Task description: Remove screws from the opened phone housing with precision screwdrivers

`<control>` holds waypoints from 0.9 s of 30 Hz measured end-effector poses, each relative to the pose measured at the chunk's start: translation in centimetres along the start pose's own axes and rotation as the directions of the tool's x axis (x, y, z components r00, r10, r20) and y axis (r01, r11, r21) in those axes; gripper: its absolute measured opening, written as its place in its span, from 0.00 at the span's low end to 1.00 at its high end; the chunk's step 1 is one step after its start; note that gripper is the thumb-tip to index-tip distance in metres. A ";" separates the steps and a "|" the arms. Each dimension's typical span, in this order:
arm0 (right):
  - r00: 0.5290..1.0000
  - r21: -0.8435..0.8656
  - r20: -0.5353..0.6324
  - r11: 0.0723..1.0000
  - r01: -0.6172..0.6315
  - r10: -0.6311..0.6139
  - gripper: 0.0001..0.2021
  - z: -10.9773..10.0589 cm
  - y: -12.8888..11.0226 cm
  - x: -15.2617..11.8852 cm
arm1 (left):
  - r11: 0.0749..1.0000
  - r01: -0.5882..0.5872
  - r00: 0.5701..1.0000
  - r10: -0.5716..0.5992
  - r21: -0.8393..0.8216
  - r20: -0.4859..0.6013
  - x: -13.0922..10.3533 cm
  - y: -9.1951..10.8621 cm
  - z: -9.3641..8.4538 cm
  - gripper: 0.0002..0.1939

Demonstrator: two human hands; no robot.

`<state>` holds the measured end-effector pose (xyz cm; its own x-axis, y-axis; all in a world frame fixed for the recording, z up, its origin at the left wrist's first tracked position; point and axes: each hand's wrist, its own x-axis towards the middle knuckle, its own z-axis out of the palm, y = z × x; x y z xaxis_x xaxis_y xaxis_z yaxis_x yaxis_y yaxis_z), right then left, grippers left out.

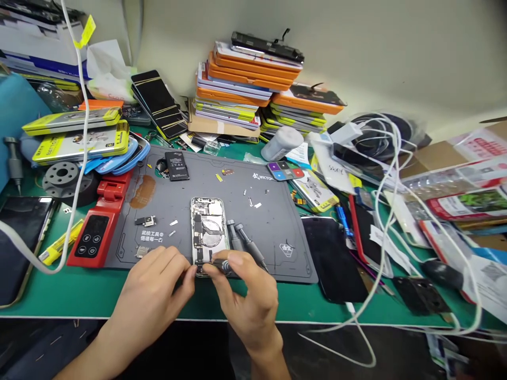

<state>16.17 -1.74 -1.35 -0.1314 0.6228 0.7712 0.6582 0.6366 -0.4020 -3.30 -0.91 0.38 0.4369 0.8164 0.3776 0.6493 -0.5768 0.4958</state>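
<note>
An opened smartphone (209, 232) lies upright on the grey work mat, its internal parts and a round coil exposed. At its lower left corner, my left hand (154, 285) is closed, with thumb and forefinger pinched against the edge. My right hand (247, 295) grips a dark screwdriver (222, 265) over the bottom end of the phone; its tip is too small to make out. Two grey screwdrivers (247, 244) lie just right of the phone. Left of it are small metal pieces (173, 227) and a dark phone component (146, 220). A black battery (177, 166) rests farther back.
A red device with buttons (97, 237) borders the mat (273, 221) on the left. At right lie a dark phone (335, 258) on a cable and looping white cables (390, 211). Stacked boxes (245, 79) stand behind. Another white cable (85, 105) hangs at left.
</note>
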 end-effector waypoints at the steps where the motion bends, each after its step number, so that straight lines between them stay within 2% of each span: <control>1: 1.000 0.023 0.014 1.000 -0.001 0.001 0.30 0.0 0.0 0.0 | 1.000 0.000 1.000 0.000 -0.004 0.001 0.0 0.0 0.0 0.13; 4: 0.999 0.099 0.037 0.995 -0.004 0.001 0.32 0.0 0.1 -0.5 | 1.000 -0.004 1.000 0.004 -0.004 -0.008 0.0 0.1 0.0 0.13; 8: 0.998 0.001 -0.069 1.000 0.003 -0.003 0.36 0.3 0.1 -0.9 | 1.000 -0.009 1.000 0.009 0.001 -0.014 0.2 0.1 -0.1 0.13; 10: 0.994 -0.001 -0.109 1.000 -0.001 0.001 0.33 0.3 0.0 -1.0 | 1.000 -0.004 1.000 0.004 -0.004 -0.014 0.2 0.1 -0.1 0.12; 12: 0.993 0.004 -0.119 1.000 -0.012 0.013 0.31 0.3 0.0 -1.0 | 1.000 0.000 1.000 0.000 -0.010 -0.013 0.1 0.0 -0.1 0.11; 14: 0.994 0.003 -0.102 0.999 -0.042 0.042 0.33 0.3 0.0 -1.0 | 1.000 0.001 1.000 -0.001 -0.022 -0.009 0.0 0.0 0.0 0.10; 16: 0.994 0.048 -0.084 0.997 -0.061 0.065 0.35 0.3 0.0 -1.1 | 0.999 0.002 1.000 -0.002 -0.037 -0.008 -0.1 0.0 0.0 0.08; 20: 0.996 0.103 -0.077 0.994 -0.046 0.054 0.34 0.3 0.1 -1.4 | 0.998 -0.003 0.999 0.001 -0.070 -0.037 -0.1 0.0 0.0 0.05; 24: 0.978 0.173 -0.117 0.973 -0.154 0.175 0.34 0.1 -0.4 -1.6 | 0.998 -0.038 0.997 0.035 -0.054 -0.067 -0.2 -0.3 -0.1 0.06; 27: 0.975 0.295 -0.113 0.944 -0.151 0.191 0.32 -0.1 -0.6 -1.7 | 0.997 -0.071 0.994 0.069 -0.021 -0.081 -0.3 -0.4 -0.1 0.08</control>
<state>16.05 -3.24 -2.37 0.0817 0.6775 0.7310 0.4221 0.6409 -0.6412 -3.75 -0.89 0.18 0.4288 0.7699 0.4727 0.6036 -0.6334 0.4842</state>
